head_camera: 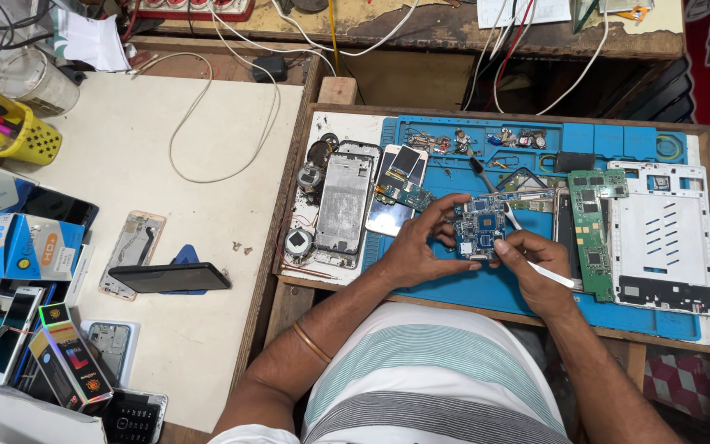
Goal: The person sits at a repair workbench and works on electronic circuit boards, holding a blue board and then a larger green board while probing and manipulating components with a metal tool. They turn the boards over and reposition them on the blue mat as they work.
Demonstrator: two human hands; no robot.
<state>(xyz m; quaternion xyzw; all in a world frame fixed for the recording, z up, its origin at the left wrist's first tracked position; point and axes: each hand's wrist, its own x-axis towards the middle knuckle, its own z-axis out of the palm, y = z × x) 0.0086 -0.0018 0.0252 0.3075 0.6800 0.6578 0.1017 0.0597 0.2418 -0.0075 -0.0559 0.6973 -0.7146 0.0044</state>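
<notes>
So the circuit board sits mid-mat, between the left hand and right hand. Left of it lies a phone frame, right of it a long board, then a tablet back. A dark phone lies on the tabletop, far left.

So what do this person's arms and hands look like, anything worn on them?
Both forearms are bare, with no gloves or sleeves reaching them. The left hand has a thin gold-coloured bangle further up its forearm. The right hand shows no ring, watch or band.
</notes>
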